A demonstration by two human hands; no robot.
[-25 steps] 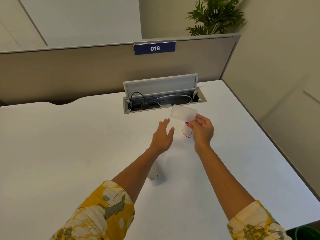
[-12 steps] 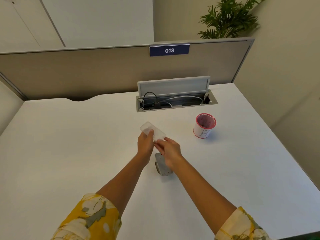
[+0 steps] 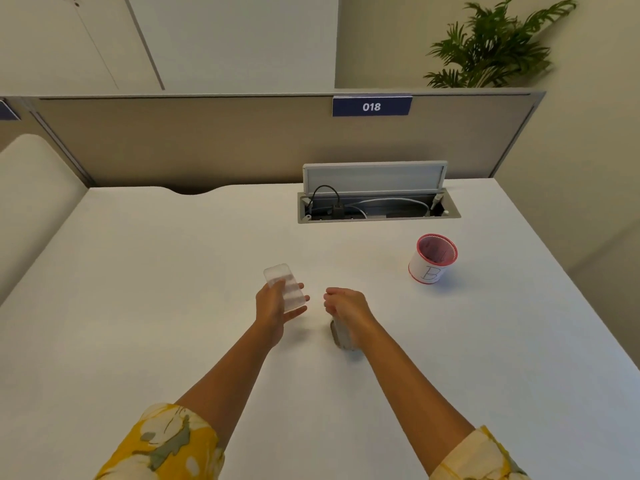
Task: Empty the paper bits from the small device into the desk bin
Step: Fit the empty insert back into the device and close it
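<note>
The fingers (image 3: 300,299) of the left hand (image 3: 273,308) are closed around the near end of a clear plastic tray (image 3: 284,287), apparently the device's chip catcher, whose long axis runs from the palm up and to the far left, its free end raised clear of the white tabletop (image 3: 173,271). Just to the right, the right hand (image 3: 346,306) is curled with fingers drawn together over the top of the small grey device (image 3: 341,336), which stands on the tabletop directly below the wrist; whether the fingers actually press the device cannot be told. The two hands sit close but apart, with a bare strip of tabletop between them. The desk bin (image 3: 433,258), a small white cup with a red rim, stands farther away and well to the right, beyond the right hand and short of the open cable hatch (image 3: 377,202). No paper bits can be made out in the tray. By that layout, the tray and device seem likeliest to be brought back together next, the tray needing to travel right and down toward the device.
</note>
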